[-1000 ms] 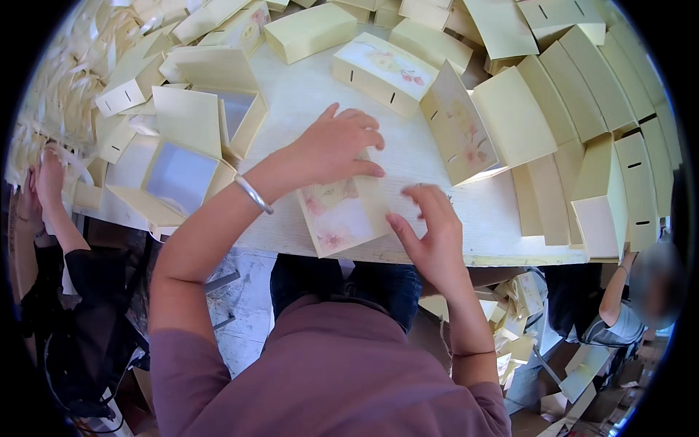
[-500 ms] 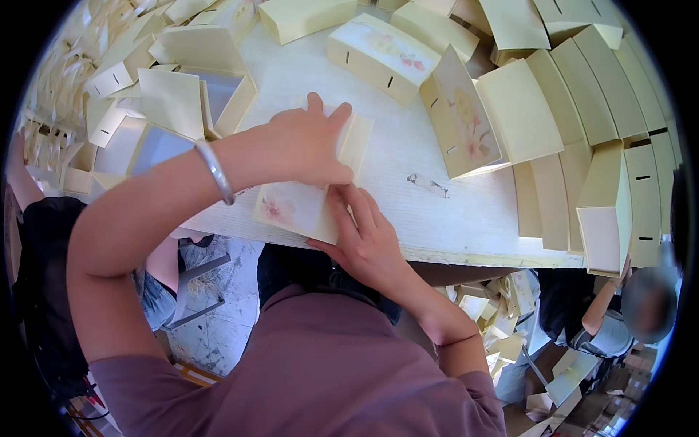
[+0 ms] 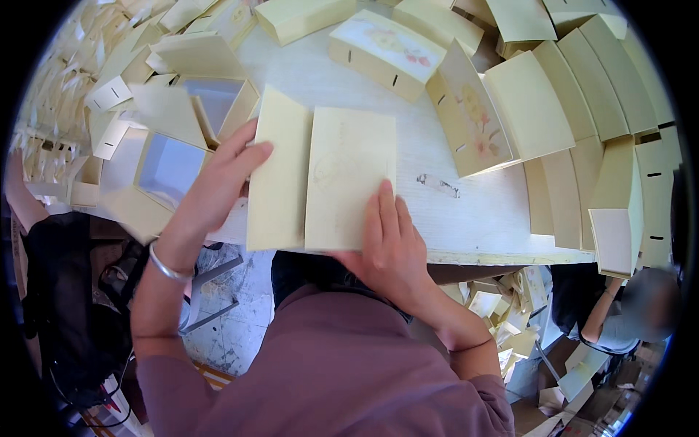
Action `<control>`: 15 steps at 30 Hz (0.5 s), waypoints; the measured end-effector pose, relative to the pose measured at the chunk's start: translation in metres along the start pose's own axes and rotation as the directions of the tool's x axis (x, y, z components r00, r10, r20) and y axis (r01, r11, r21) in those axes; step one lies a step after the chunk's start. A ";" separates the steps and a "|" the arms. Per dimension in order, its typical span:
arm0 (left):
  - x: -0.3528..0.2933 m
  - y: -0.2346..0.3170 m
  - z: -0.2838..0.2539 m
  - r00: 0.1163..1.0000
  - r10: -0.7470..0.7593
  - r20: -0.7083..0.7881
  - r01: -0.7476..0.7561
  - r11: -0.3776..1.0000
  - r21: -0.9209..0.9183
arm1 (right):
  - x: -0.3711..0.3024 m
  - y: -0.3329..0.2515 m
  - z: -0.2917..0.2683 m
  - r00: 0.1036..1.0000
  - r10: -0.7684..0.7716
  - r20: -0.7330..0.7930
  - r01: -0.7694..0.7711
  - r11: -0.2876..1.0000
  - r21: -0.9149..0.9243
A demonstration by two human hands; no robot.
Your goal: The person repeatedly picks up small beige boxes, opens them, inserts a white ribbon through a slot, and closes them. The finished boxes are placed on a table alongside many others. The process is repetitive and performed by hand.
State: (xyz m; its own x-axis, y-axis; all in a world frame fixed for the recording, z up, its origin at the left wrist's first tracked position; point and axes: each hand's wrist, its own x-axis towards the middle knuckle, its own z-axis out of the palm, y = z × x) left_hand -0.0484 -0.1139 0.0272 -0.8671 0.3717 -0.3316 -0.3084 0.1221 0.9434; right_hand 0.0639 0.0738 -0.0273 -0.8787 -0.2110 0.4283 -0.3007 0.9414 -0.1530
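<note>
One cream cardboard gift box (image 3: 324,171) in hand, at the near edge of the white table (image 3: 473,218). Shows a narrow left panel (image 3: 280,182) and a wider right panel (image 3: 351,160), side by side, dark gap between; can't tell how they join, or whether the underside touches the table. Left hand (image 3: 218,182): thumb over the left panel's outer edge, other fingers mostly hidden — looks pinched on that edge. Right hand (image 3: 393,240): fingers close together, lying on the right panel's lower right; thumb by the near edge, blurred, so can't tell if it clamps.

To handle it well, I'd say: light, even pressure from both sides, since the board probably dents and creases. Grip by the edges, fingertips gentle on the faces. Panels best level and square to each other — a twist would likely strain any fold. Narrow swing on the left: the pale-lined open box (image 3: 171,164) sits just beside that hand. Floral-topped box (image 3: 386,51) lies farther off, stacked cream boxes (image 3: 619,95) well to the right.
</note>
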 end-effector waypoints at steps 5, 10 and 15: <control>-0.023 -0.012 -0.003 0.994 0.050 -0.092 -0.050 0.999 0.008 | -0.026 0.024 -0.010 0.918 0.396 -0.020 -0.244 0.604 0.759; -0.015 -0.034 -0.005 0.975 0.079 -0.208 -0.124 0.969 -0.213 | -0.062 0.023 0.006 0.557 0.685 0.470 -0.108 -0.501 0.859; -0.009 -0.046 -0.003 0.987 0.053 -0.148 -0.108 0.915 -0.389 | -0.074 0.031 0.002 0.636 0.617 0.463 -0.136 -0.501 0.855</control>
State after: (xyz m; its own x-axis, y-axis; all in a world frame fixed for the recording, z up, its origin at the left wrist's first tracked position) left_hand -0.0272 -0.1258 -0.0135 -0.9308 0.2370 -0.2785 -0.3408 -0.2866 0.8954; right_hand 0.1189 0.1178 -0.0657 -0.9161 0.3252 -0.2344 -0.0472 -0.6681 -0.7426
